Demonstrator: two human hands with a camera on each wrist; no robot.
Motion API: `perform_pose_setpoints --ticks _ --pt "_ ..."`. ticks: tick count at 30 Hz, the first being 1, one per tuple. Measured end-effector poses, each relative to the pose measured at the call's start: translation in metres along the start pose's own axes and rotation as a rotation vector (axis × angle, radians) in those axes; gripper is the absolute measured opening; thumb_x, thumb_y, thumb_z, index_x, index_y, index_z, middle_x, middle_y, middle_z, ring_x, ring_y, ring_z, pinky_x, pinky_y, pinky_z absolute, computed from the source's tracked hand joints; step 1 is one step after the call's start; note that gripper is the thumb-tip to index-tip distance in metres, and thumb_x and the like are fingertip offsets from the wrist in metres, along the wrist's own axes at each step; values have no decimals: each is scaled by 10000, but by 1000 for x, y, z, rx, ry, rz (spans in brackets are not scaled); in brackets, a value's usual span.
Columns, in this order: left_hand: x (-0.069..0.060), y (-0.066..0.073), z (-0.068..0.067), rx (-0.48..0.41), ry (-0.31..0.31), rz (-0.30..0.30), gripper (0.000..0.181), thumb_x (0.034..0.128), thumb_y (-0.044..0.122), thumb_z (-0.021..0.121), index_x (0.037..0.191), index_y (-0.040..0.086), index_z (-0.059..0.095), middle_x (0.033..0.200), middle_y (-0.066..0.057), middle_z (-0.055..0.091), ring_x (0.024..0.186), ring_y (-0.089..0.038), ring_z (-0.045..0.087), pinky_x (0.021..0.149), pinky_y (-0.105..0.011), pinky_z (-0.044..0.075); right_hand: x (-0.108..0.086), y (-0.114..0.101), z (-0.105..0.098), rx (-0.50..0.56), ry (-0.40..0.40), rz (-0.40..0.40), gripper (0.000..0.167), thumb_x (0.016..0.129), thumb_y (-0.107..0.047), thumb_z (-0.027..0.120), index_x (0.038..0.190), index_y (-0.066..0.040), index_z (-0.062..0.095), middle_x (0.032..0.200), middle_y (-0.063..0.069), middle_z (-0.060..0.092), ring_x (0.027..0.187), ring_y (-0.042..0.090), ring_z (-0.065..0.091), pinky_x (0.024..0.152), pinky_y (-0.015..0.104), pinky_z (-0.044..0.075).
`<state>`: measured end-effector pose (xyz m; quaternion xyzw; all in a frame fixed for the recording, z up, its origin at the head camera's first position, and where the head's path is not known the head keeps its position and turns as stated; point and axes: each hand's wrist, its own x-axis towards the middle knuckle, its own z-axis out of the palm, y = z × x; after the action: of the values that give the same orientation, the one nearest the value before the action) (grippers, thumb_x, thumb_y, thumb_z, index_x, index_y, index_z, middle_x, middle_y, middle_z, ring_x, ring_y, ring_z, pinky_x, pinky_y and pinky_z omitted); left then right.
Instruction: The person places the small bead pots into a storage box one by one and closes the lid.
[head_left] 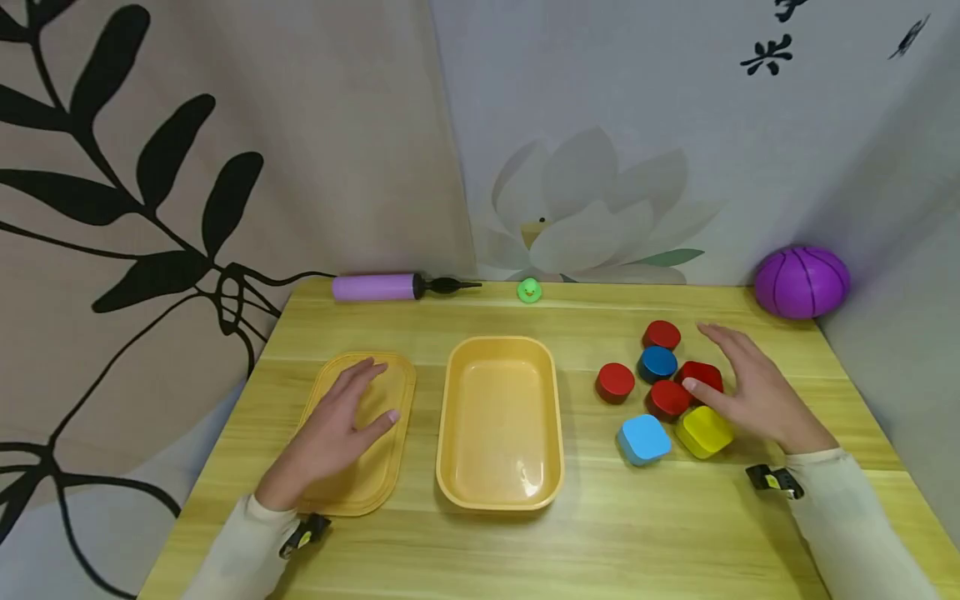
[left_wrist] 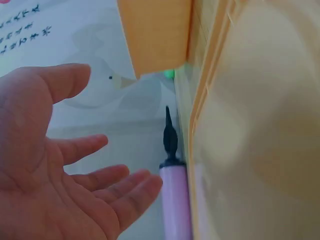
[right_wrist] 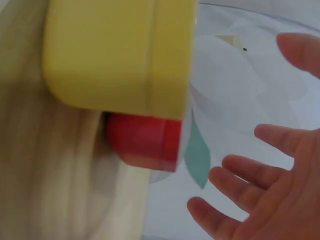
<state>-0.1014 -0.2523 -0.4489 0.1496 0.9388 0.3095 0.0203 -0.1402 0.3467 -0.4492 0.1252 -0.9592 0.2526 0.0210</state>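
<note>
Over the yellow lid point(head_left: 390, 467) my left hand point(head_left: 337, 433) hovers with spread, relaxed fingers and holds nothing; the left wrist view shows the same hand point(left_wrist: 75, 165) beside the lid point(left_wrist: 260, 140). My right hand point(head_left: 757, 396) is above the right side of a group of containers, fingers apart, nothing held. Nearest to it are a red angular container point(head_left: 701, 375), a round red one point(head_left: 667, 402) and a yellow one point(head_left: 705, 432). In the right wrist view, the yellow container point(right_wrist: 115, 55) and a red one point(right_wrist: 145, 140) stand left of the hand point(right_wrist: 270, 185).
An empty yellow tray point(head_left: 500, 492) lies mid-table. Near the right-hand group are a light blue container point(head_left: 643, 440), a dark blue one point(head_left: 657, 364) and two round red ones point(head_left: 615, 383). Along the back are a purple pump point(head_left: 375, 287), a green duck point(head_left: 528, 290) and a purple ball point(head_left: 802, 282).
</note>
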Motion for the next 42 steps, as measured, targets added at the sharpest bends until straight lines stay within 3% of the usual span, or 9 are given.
perform_pose_setpoints --ticks 6,9,11,13,18,23,26,28,42 --pt "2 3 12 -287 -29 -5 615 1059 345 668 1592 157 426 1621 -149 413 1451 -414 494 1098 -557 517 -2 14 6 109 5 -18 757 975 -241 772 1606 -53 398 1567 293 448 1358 534 458 1016 757 424" --pt "4 5 22 -396 -48 -38 594 1064 337 661 1584 158 437 1608 -145 434 1436 -408 518 1081 -531 537 -2 24 8 190 -17 6 729 989 -186 759 1609 -52 400 1575 291 447 1383 517 442 1118 391 517" --pt "6 6 29 -441 -57 -55 593 1066 331 659 1582 142 440 1611 -153 445 1426 -397 535 1063 -482 556 -2 29 8 252 -35 30 719 1004 -163 738 1619 -51 383 1587 289 434 1393 510 429 1043 129 476" --pt "8 8 35 -482 -64 -64 592 1068 320 658 1581 122 438 1617 -161 451 1422 -396 539 1039 -422 571 -2 33 9 303 -48 48 707 1020 -158 717 1624 -44 370 1588 294 433 1388 507 429 922 -30 362" --pt "9 15 48 -665 -111 -136 613 1059 315 672 1590 136 423 1605 -177 445 1446 -396 502 997 -341 583 -5 38 11 362 -86 80 689 1046 -193 682 1625 -26 350 1580 305 440 1372 497 463 899 3 410" --pt "7 21 61 -830 -194 -165 630 1063 286 668 1616 191 381 1585 -207 418 1443 -417 478 985 -402 604 -9 41 16 406 -117 75 667 1059 -203 661 1620 -18 352 1607 284 420 1309 88 540 912 35 443" --pt "6 23 66 -842 -223 -158 641 1065 266 665 1628 239 359 1567 -213 441 1421 -413 507 955 -383 613 -11 44 19 456 -139 59 661 1060 -187 654 1613 6 349 1595 299 419 1215 -131 501 924 55 466" --pt "6 24 67 -840 -229 -157 662 1062 261 671 1638 266 343 1554 -212 456 1406 -409 529 931 -372 618 -13 46 20 480 -155 61 661 1059 -185 654 1611 12 348 1578 302 430 1180 -168 504 915 70 485" --pt "7 28 66 -828 -295 -155 645 1096 247 606 1668 239 309 1615 -179 414 1412 -394 522 939 -415 616 -10 56 23 516 -232 159 713 1066 -287 660 1649 -60 318 1567 274 457 1125 -165 559 894 129 546"
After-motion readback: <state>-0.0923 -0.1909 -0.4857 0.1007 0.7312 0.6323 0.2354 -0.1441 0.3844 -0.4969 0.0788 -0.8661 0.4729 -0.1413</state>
